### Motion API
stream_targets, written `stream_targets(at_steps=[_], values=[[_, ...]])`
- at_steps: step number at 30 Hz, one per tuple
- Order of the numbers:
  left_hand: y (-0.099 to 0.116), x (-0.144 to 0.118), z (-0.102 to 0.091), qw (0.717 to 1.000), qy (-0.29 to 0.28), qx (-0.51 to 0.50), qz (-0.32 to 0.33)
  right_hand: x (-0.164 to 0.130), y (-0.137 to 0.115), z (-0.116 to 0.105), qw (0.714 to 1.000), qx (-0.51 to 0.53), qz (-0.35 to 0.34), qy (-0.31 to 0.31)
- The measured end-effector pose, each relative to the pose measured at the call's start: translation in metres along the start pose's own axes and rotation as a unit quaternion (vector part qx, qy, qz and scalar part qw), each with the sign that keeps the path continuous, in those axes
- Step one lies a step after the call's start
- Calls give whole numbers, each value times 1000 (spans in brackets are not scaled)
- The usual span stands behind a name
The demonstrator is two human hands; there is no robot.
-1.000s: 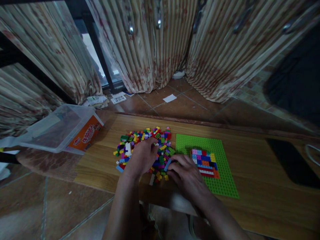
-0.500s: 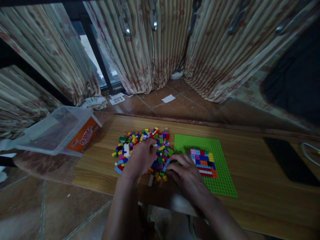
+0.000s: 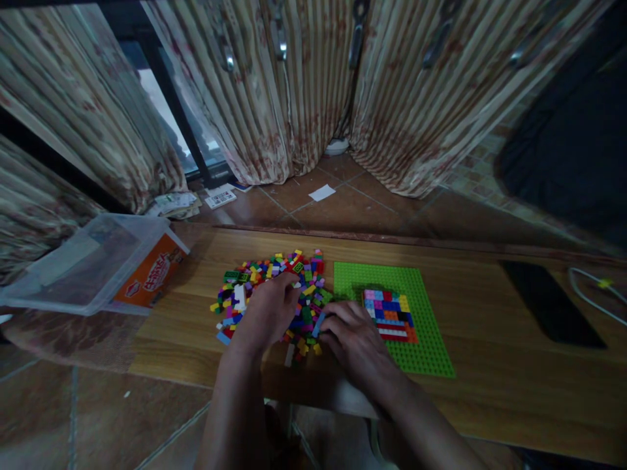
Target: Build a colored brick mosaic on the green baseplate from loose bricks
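Observation:
A pile of small coloured bricks [image 3: 274, 281] lies on the wooden table [image 3: 484, 365]. My left hand [image 3: 267, 313] rests palm down on the pile, fingers spread among the bricks. My right hand [image 3: 355, 343] lies at the pile's right edge, fingers curled toward a light blue brick [image 3: 319, 323]; whether it grips the brick is unclear. To the right sits a green baseplate [image 3: 421, 352] with a patch of coloured bricks [image 3: 389, 314] built on it.
A clear plastic box with an orange label [image 3: 98, 264] lies tipped at the table's left end. A black phone [image 3: 548, 300] and a white cable [image 3: 595, 290] lie at the right. Striped curtains and a tiled floor with papers lie beyond.
The view has shifted, so everything sits a little further left in the frame. Both hands stay on the brick pile in nearly the same pose.

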State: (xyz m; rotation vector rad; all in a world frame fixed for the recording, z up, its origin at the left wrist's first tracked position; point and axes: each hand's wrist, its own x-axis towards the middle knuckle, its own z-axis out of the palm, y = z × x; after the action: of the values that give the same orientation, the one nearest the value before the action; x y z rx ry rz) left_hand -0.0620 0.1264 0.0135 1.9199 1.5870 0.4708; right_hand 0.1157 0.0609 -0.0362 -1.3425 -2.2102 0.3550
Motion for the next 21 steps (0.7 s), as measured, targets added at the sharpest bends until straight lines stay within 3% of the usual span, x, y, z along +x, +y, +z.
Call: stream_targets(at_steps=[21], values=[[-5, -1, 4, 1000, 9, -5, 3, -3, 2, -7, 1000, 23, 5, -10]])
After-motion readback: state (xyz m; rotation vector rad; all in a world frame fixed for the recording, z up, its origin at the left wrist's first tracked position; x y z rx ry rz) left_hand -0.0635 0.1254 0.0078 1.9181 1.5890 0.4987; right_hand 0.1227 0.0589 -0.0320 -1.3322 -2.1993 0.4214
